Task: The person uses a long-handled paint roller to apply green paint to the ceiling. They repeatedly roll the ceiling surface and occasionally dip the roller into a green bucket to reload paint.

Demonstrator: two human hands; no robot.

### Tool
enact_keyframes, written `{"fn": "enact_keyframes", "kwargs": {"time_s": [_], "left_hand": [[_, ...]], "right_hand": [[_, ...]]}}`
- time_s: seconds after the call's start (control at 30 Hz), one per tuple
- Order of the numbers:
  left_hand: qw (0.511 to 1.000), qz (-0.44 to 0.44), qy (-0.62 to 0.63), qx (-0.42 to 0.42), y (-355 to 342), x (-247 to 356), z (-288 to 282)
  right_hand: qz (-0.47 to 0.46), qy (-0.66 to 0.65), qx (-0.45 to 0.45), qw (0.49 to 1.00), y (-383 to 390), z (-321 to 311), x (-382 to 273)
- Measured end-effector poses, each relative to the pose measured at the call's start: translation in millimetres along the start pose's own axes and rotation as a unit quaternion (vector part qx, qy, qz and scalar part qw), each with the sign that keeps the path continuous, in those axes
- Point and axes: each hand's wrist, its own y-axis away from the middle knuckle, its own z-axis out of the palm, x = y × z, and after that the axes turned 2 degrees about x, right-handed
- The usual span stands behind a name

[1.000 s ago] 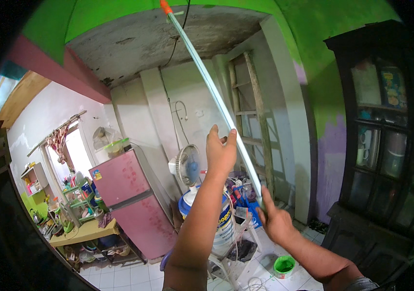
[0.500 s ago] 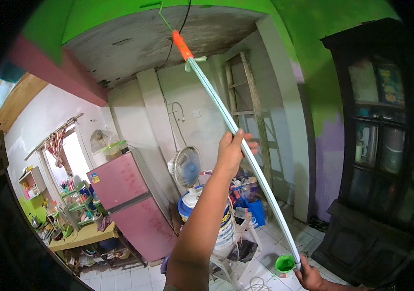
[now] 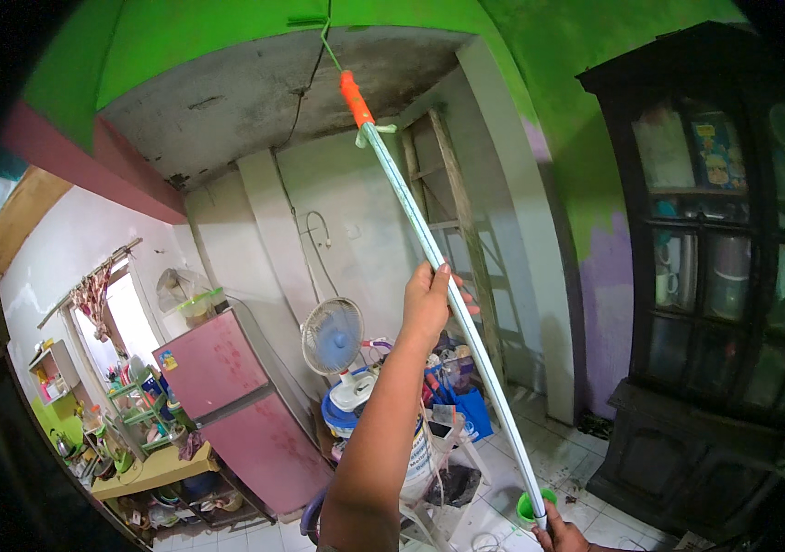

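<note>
A long pale pole (image 3: 411,207) slants across the middle of the view. Tied to its upper end is a paint roller with an orange handle (image 3: 356,99) and a bent wire frame. Its green roller head (image 3: 308,20) lies against the green wall above the recess, beside a black cable. My left hand (image 3: 434,299) grips the pole at mid-length, thumb along it and some fingers partly hidden behind. My right hand (image 3: 560,534) is closed round the lower end, in front of a small tub of green paint (image 3: 526,508) on the floor.
A dark glazed cabinet (image 3: 715,276) stands at the right. A wooden ladder (image 3: 466,221) leans in the recess. A fan (image 3: 333,336), a large bucket (image 3: 418,460) and a white stool (image 3: 452,442) stand behind my left arm. Further left are a pink fridge (image 3: 245,414) and a cluttered table (image 3: 158,469).
The roller head has shifted right along the green wall, closer to the black cable. Both hands keep their hold on the pole. The whole view has turned slightly right.
</note>
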Motion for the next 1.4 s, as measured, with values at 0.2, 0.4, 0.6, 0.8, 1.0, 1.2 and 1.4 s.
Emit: {"fn": "enact_keyframes", "kwargs": {"time_s": [0.2,0.4,0.6,0.8,1.0,1.2,1.4], "left_hand": [[0.999,-0.026,-0.025,-0.001,-11.0,-10.9,8.6],[0.999,-0.01,-0.052,0.007,-40.4,-3.2,15.9],[0.97,0.118,-0.18,0.114,-49.9,-7.5,39.8],[0.951,0.189,-0.207,0.13,-25.8,-6.6,28.0],[0.954,0.162,-0.223,0.12,-2.3,0.1,-8.9],[0.944,0.16,-0.247,0.15,2.8,13.0,-37.8],[0.944,0.169,-0.23,0.164,11.1,21.8,-47.5]], "right_hand": [[0.02,-0.04,-0.035,0.998,-2.8,-0.2,13.2],[-0.033,-0.005,0.023,0.999,-61.3,-48.7,-41.5],[-0.036,0.017,0.097,0.994,-137.2,-99.2,-88.0],[-0.055,0.053,0.177,0.981,-239.5,-171.9,-152.7],[-0.182,0.037,0.236,0.954,-340.6,-235.6,-244.3],[-0.148,-0.007,0.199,0.969,-394.8,-301.2,-365.3],[-0.244,0.082,0.303,0.917,-448.7,-368.6,-444.3]]}}
